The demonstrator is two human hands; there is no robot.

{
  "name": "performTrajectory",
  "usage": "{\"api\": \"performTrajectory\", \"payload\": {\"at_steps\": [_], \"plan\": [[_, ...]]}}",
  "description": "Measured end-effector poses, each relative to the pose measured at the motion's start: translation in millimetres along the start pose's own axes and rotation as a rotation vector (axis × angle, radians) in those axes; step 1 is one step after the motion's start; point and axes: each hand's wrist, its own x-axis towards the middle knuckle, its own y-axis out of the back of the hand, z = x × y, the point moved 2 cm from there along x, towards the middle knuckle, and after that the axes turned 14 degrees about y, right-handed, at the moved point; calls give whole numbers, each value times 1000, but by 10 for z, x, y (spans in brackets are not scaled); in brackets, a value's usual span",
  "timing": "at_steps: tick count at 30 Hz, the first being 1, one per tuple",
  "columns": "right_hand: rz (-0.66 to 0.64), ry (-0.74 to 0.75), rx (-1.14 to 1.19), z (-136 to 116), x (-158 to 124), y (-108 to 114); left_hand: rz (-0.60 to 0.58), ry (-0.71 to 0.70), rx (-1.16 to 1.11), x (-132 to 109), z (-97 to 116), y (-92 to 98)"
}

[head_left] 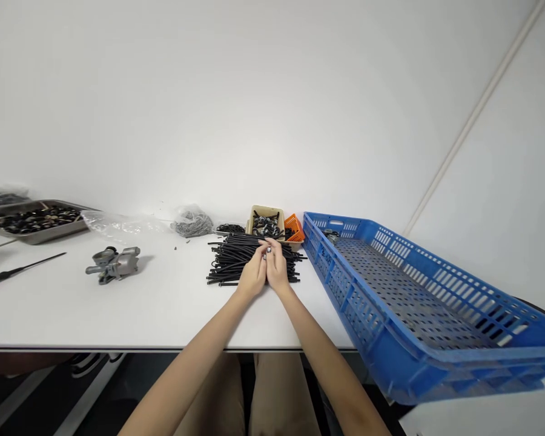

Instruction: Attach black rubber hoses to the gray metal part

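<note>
Both your left hand (253, 275) and right hand (277, 269) pinch a small metal piece (267, 252) over black tubes (236, 257) heaped on the white counter (163, 309), plain wall behind.

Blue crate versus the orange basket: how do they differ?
The blue crate is far larger than the orange basket. The crate sits to the right of the hands and overhangs the table edge; the basket stands at the back beside a beige box. The crate is nearly bare, with one small item in its far corner; the basket's contents cannot be made out. Both are perforated plastic.
</note>
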Motion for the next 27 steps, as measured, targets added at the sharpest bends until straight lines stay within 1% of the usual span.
{"api": "performTrajectory", "payload": {"at_steps": [2,4,6,8,11,13,15,18,21,23,25,27], "plan": [[7,-50,-67,50,125,62,24,13,28,-3,10,-21],[-34,-101,-133,152,328,126,48,29,51,-4,18,-52],[-94,-145,-213,305,590,176,56,33,71,-9,27,-86],[-164,-184,-327,498,856,193,35,17,92,-22,41,-113],[-313,-268,-512,812,1126,141,-8,-9,114,-51,62,-132],[-438,-336,-603,1003,1178,74,-12,-22,124,-68,72,-134],[-546,-392,-671,1167,1156,5,-9,-39,134,-80,79,-139],[-632,-451,-749,1360,1082,-76,-22,-70,148,-93,88,-159],[-639,-486,-777,1483,1049,-105,-42,-103,162,-105,107,-181],[-610,-494,-754,1517,1064,-85,-47,-120,173,-114,122,-186],[-540,-483,-702,1510,1102,-33,-44,-132,187,-122,135,-182],[-427,-445,-611,1461,1151,39,-37,-143,204,-130,144,-171]]}}
